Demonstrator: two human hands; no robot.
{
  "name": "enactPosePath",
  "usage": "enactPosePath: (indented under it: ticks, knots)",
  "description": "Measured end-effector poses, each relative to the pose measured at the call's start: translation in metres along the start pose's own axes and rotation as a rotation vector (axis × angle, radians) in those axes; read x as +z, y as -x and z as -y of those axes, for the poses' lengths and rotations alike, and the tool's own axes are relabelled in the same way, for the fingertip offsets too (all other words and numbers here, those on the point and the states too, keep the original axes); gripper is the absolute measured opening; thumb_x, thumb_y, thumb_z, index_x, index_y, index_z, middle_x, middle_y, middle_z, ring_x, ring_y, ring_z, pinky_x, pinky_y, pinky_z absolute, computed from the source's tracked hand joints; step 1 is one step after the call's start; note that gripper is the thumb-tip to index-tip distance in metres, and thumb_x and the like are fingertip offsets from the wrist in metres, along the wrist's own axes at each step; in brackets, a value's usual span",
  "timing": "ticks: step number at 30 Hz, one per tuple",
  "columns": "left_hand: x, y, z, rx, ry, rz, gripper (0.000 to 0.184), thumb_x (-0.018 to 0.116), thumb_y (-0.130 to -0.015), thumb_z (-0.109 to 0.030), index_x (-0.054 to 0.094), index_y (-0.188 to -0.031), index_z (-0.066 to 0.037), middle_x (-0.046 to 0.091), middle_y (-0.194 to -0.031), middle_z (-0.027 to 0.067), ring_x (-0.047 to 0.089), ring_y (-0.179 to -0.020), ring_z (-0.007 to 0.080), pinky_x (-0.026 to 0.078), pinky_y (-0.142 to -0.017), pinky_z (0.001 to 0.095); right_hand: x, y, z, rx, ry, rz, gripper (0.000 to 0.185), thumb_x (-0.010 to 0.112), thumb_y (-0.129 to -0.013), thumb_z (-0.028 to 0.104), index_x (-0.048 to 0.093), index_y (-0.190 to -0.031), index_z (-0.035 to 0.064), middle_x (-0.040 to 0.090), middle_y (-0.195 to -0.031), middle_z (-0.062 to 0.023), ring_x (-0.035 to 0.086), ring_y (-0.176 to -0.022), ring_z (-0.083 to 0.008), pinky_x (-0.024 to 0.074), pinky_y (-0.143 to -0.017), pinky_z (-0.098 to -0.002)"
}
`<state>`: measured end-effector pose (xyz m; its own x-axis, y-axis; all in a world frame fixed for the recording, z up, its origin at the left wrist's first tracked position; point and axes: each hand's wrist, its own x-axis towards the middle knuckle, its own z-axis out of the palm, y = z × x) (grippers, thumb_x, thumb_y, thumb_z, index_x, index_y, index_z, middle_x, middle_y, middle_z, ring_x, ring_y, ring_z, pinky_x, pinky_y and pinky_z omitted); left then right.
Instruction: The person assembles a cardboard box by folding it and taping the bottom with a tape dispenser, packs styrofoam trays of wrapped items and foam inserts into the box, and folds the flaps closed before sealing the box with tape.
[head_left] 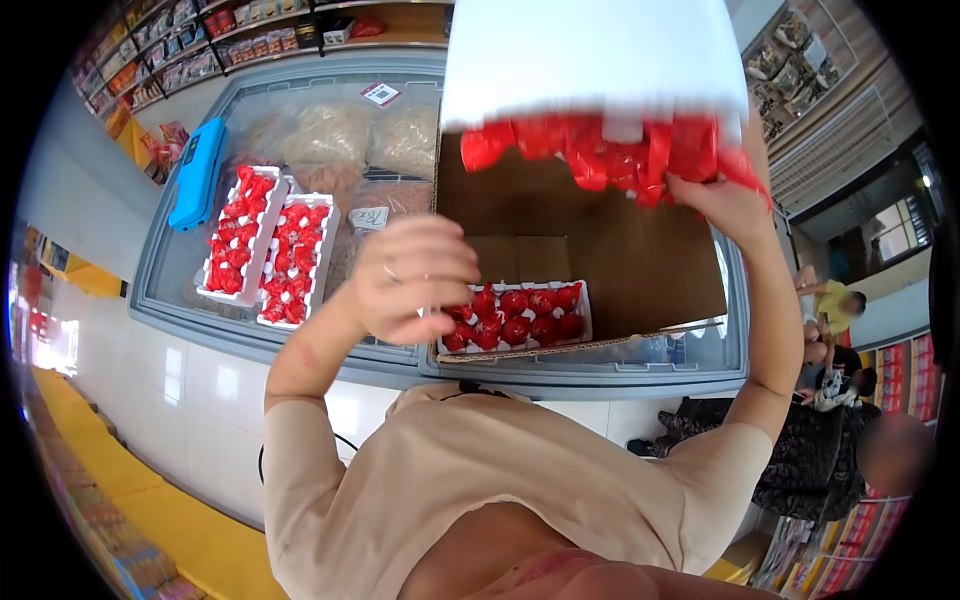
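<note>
My right hand is raised over the open cardboard box, its fingers closed at the edge of a tipped white tray with red plastic-wrapped items along its lower side. The tray is close to the camera and blurred, and its far side is hidden. My left hand, with a ring on it, hovers by the box's left edge, fingers loosely curled and apart, holding nothing. Inside the box, at the near left, lies another white tray of red-wrapped round items.
The box stands on a glass-topped chest freezer. To its left are two trays of red-wrapped items and a blue device. Bagged goods show through the glass. Shelves line the back; people are at the right.
</note>
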<state>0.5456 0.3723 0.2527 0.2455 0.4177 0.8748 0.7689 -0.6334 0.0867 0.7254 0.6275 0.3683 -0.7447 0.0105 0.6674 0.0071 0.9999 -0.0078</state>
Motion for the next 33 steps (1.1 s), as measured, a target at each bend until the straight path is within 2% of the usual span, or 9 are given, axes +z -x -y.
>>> enactPosePath:
  ticks: [1, 4, 11, 17, 23, 25, 27, 28, 33]
  knots:
    - [0.008, 0.010, 0.000, -0.029, 0.068, 0.079, 0.026, 0.048, -0.082, -0.026, 0.056, -0.068, -0.006, 0.057, -0.072, 0.0052, 0.056, -0.068, 0.0245, 0.045, -0.068, 0.0387, 0.008, 0.000, 0.002, 0.085, -0.249, -0.011, 0.089, 0.072, -0.051, 0.014, 0.032, -0.129, 0.0043, 0.043, -0.120, -0.0172, 0.043, -0.110, -0.0316, 0.0343, -0.092, -0.0352]
    - [0.004, 0.023, 0.000, -0.001, 0.100, 0.029, 0.033, 0.043, -0.085, -0.027, 0.050, -0.060, -0.007, 0.051, -0.063, 0.0043, 0.050, -0.057, 0.0218, 0.041, -0.061, 0.0356, 0.018, 0.004, -0.007, 0.109, -0.314, 0.275, 0.091, 0.072, -0.051, 0.014, 0.029, -0.131, 0.0050, 0.040, -0.124, -0.0166, 0.041, -0.113, -0.0308, 0.0333, -0.094, -0.0336]
    - [0.015, 0.025, 0.000, -0.024, 0.140, -0.161, 0.038, 0.038, -0.085, -0.026, 0.042, -0.052, -0.009, 0.044, -0.056, 0.0028, 0.042, -0.050, 0.0200, 0.036, -0.056, 0.0328, 0.093, 0.007, -0.019, -0.289, -0.074, 0.818, 0.088, 0.070, -0.051, 0.016, 0.033, -0.130, 0.0145, 0.048, -0.109, -0.0158, 0.046, -0.101, -0.0325, 0.0392, -0.085, -0.0368]
    - [0.016, 0.033, -0.002, -0.088, 0.150, -0.260, 0.029, 0.040, -0.080, -0.020, 0.042, -0.053, -0.009, 0.044, -0.057, 0.0028, 0.042, -0.053, 0.0207, 0.036, -0.059, 0.0344, 0.202, 0.041, -0.039, -0.013, -0.295, 1.131, 0.096, 0.074, -0.051, 0.020, 0.024, -0.132, 0.0150, 0.045, -0.113, -0.0225, 0.044, -0.105, -0.0378, 0.0374, -0.089, -0.0406]
    - [0.021, 0.033, 0.003, -0.073, 0.168, -0.264, 0.024, 0.042, -0.076, -0.017, 0.043, -0.055, -0.007, 0.044, -0.060, 0.0037, 0.042, -0.054, 0.0216, 0.037, -0.059, 0.0360, 0.276, 0.072, -0.054, -0.066, -0.328, 1.314, 0.097, 0.076, -0.055, 0.023, 0.020, -0.134, 0.0129, 0.042, -0.119, -0.0230, 0.043, -0.109, -0.0357, 0.0368, -0.090, -0.0395]
    - [0.024, 0.033, 0.006, -0.070, 0.185, -0.284, 0.023, 0.042, -0.076, -0.017, 0.043, -0.056, -0.007, 0.044, -0.059, 0.0037, 0.042, -0.054, 0.0217, 0.037, -0.059, 0.0361, 0.272, 0.053, -0.030, -0.016, -0.129, 1.411, 0.091, 0.075, -0.058, 0.025, 0.024, -0.132, 0.0119, 0.050, -0.112, -0.0211, 0.050, -0.101, -0.0349, 0.0404, -0.086, -0.0391]
    - [0.024, 0.033, 0.005, -0.056, 0.202, -0.297, 0.022, 0.043, -0.075, -0.017, 0.043, -0.056, -0.007, 0.042, -0.059, 0.0037, 0.041, -0.054, 0.0219, 0.037, -0.058, 0.0361, 0.275, 0.045, -0.013, -0.081, 0.175, 1.489, 0.076, 0.075, -0.056, 0.030, 0.043, -0.121, 0.0081, 0.059, -0.097, -0.0185, 0.055, -0.094, -0.0335, 0.0442, -0.080, -0.0399]
    - [0.024, 0.033, 0.005, -0.066, 0.197, -0.296, 0.022, 0.043, -0.075, -0.017, 0.043, -0.056, -0.007, 0.042, -0.059, 0.0037, 0.041, -0.054, 0.0219, 0.037, -0.058, 0.0361, 0.281, 0.043, -0.009, -0.108, 0.210, 1.474, 0.052, 0.070, -0.061, 0.037, 0.060, -0.099, 0.0032, 0.062, -0.088, -0.0168, 0.058, -0.088, -0.0314, 0.0453, -0.077, -0.0391]
    - [0.028, 0.030, 0.006, -0.053, 0.218, -0.287, 0.020, 0.044, -0.074, -0.016, 0.043, -0.056, -0.007, 0.040, -0.059, 0.0037, 0.041, -0.054, 0.0220, 0.038, -0.059, 0.0363, 0.288, 0.015, -0.008, -0.138, 0.077, 1.587, 0.042, 0.062, -0.070, 0.038, 0.062, -0.096, 0.0046, 0.060, -0.096, -0.0174, 0.058, -0.087, -0.0326, 0.0455, -0.076, -0.0398]
